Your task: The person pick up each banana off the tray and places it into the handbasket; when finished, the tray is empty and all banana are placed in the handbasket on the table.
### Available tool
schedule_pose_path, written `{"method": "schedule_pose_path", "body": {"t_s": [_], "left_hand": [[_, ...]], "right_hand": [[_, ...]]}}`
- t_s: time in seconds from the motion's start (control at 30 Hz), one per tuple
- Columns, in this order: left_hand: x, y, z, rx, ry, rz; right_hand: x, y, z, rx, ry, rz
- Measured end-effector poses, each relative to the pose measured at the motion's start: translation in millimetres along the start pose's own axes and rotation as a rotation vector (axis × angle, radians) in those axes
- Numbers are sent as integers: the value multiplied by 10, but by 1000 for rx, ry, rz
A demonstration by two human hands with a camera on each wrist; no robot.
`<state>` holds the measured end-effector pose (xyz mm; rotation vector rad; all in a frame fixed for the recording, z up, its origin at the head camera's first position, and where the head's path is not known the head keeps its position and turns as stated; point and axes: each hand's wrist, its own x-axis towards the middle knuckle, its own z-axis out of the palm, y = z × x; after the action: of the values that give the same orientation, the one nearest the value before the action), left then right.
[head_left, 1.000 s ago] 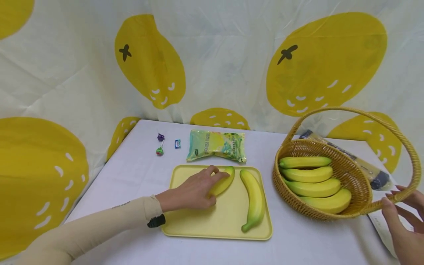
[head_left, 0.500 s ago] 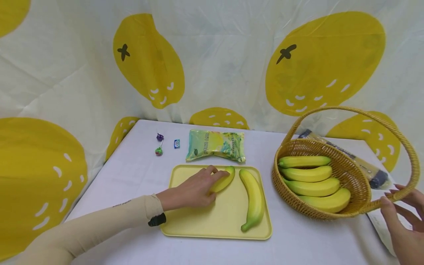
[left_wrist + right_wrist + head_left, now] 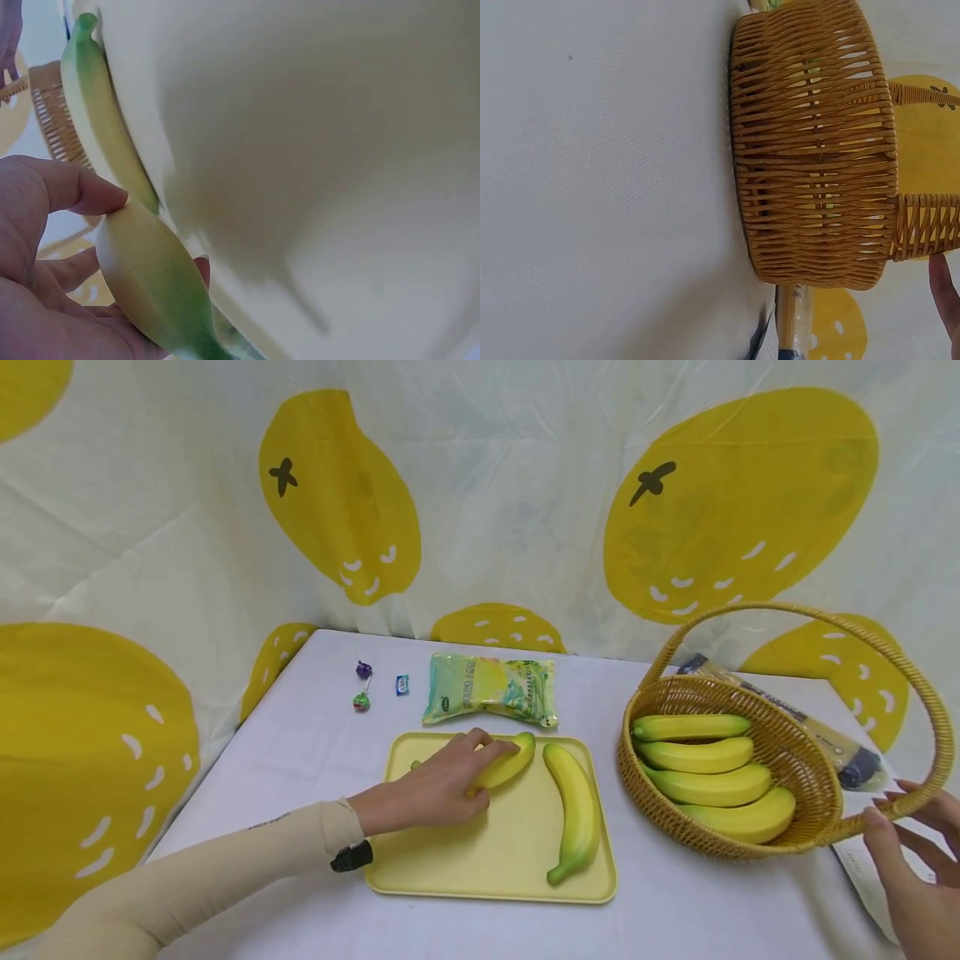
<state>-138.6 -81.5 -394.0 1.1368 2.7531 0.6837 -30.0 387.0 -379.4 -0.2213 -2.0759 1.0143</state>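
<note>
My left hand (image 3: 442, 781) grips a banana (image 3: 513, 760) over the pale yellow tray (image 3: 487, 872). The left wrist view shows the thumb (image 3: 94, 193) on one side of it and fingers round the other, with its shadow on the tray. Beside it on the tray lies a second banana (image 3: 576, 814), curved and green at its stem. To the right stands a wicker basket (image 3: 637, 802) with several bananas (image 3: 708, 785) in a row. At the basket's right side, my right hand (image 3: 918, 902) pinches the base of the arched handle (image 3: 933, 718).
Behind the tray lies a green and yellow packet (image 3: 491, 689). At the back left are two lollipops (image 3: 362, 702) and a small blue wrapped sweet (image 3: 402, 685). A long plastic-wrapped package (image 3: 840, 747) lies behind the basket, and a white flat object (image 3: 862, 868) is partly under the right hand.
My left hand has shifted the banana slightly up and to the right, and its stem end now shows left of the hand. The right hand and basket stay put.
</note>
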Motion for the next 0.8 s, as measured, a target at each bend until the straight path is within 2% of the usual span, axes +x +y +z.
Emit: {"method": "schedule_pose_path", "body": {"t_s": [0.37,0.57,0.8], "left_hand": [[195,123,-198,17,70,132],[313,220,-258,30,44,182],[512,412,-335,57,1,230]], "right_hand": [[5,-6,-10,-6,-15,-9],[8,1,-22,-18,-19,-6],[8,3,-22,-14,-13,1]]}}
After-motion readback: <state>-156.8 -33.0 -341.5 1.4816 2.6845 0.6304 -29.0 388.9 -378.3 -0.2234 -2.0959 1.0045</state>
